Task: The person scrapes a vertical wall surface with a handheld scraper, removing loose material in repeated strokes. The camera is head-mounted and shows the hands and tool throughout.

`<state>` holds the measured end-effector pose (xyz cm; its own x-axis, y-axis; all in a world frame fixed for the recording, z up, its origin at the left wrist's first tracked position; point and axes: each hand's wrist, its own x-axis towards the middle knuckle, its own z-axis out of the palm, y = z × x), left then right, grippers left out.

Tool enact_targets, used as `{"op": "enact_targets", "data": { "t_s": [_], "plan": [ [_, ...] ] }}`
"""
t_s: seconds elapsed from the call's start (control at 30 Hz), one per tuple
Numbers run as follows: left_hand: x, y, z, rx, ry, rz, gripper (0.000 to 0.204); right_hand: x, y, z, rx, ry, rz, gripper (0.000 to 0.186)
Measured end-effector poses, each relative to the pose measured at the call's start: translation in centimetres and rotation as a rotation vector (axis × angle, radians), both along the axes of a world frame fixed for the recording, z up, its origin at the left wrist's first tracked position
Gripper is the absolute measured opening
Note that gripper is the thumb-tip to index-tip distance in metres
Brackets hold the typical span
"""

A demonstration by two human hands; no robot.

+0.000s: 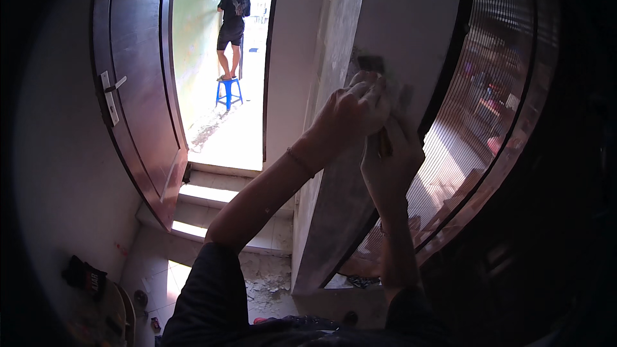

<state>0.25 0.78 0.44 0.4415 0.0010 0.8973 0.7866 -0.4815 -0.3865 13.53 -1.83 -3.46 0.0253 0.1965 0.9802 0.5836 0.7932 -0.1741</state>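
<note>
Both my hands are raised together in front of a grey wall face (411, 13) beside a window. My left hand (357, 108) is closed, its bent fingers up against the wall; what they hold, if anything, is hidden. Just below and to the right, my right hand (393, 157) is closed round something slim and brownish, like a handle, mostly covered by the fingers. Above the left fingertips shows a small dark rectangular patch (371, 63); whether it is a tool's blade or part of the wall, I cannot tell. Pale smudges surround the hands.
A brown door (138, 38) stands open at left. Beyond the doorway a person (234, 16) stands on a blue stool (229, 93). Tiled steps (212, 193) lead down to a floor with flaked debris (267, 283). A ribbed window (475, 122) is at right.
</note>
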Motion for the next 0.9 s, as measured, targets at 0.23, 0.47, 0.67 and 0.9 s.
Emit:
{"op": "enact_targets", "data": {
  "t_s": [0.23,0.47,0.67,0.9],
  "plan": [
    [-0.1,-0.2,0.0,0.06,-0.018,0.051,0.021,-0.1,-0.2,0.3,0.05,-0.026,0.006,0.027],
    [-0.4,-0.3,1.0,-0.036,0.008,0.06,0.023,0.1,0.5,1.2,0.043,-0.02,0.052,0.026],
    [-0.2,-0.6,1.7,0.033,-0.009,0.085,0.026,-0.3,0.5,1.6,0.107,-0.032,0.021,0.028],
    [-0.6,-0.9,-2.4,-0.1,-0.13,-0.235,0.033,1.6,1.6,-2.6,0.136,-0.006,-0.008,0.04]
  ]
}}
